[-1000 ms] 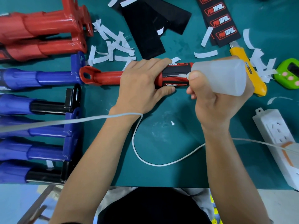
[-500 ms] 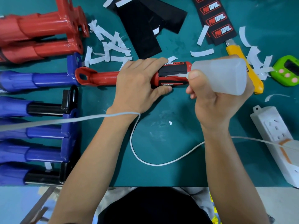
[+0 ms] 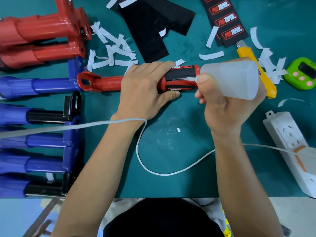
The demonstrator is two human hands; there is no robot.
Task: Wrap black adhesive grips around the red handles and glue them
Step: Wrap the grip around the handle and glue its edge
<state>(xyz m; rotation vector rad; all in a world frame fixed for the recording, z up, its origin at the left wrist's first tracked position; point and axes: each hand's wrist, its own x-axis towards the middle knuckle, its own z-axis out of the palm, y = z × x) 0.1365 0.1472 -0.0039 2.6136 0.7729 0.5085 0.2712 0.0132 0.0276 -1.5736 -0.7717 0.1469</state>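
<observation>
Red handle (image 3: 106,82) — middle hidden under left hand (image 3: 145,88); right hand (image 3: 222,110) grips bottle (image 3: 236,79).

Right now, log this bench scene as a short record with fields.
Surface: green table mat
Workpiece: glossy red handle, lying flat, its end wrapped in a black adhesive grip
Left hand: grips the handle at the wrap's inner edge
Right hand: holds a translucent plastic glue bottle, nozzle at the grip's seam
Nearby: yellow utility knife, green timer, white paper strips
</observation>
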